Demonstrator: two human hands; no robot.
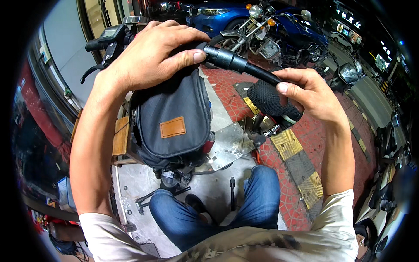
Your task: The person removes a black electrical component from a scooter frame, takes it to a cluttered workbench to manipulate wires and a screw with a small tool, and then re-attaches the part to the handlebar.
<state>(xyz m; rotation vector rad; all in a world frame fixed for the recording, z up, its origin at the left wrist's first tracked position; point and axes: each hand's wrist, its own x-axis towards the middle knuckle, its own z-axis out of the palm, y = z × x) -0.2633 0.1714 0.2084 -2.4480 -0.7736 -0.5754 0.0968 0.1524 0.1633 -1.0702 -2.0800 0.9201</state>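
Observation:
Above the dark grey bag [172, 109], a black tube [233, 62] with a thicker stepped collar spans between my two hands. My left hand [163, 50] curves over the collar end, its thumb pressed against it; the fingertips are partly hidden. Thumb and fingers of my right hand [305, 89] close round the tube's thinner end. What the tube belongs to cannot be made out. The bag bears a brown patch [173, 127] and sits in front of me. Just below my right hand is a seat with a black mesh cover [270, 98].
Left of the bag are a handlebar with a display [110, 34] and a brake lever [94, 70]. A metal plate [229, 146] and a black bar-shaped tool [232, 194] lie on the ground. A motorcycle [257, 37] and blue car [214, 19] stand beyond.

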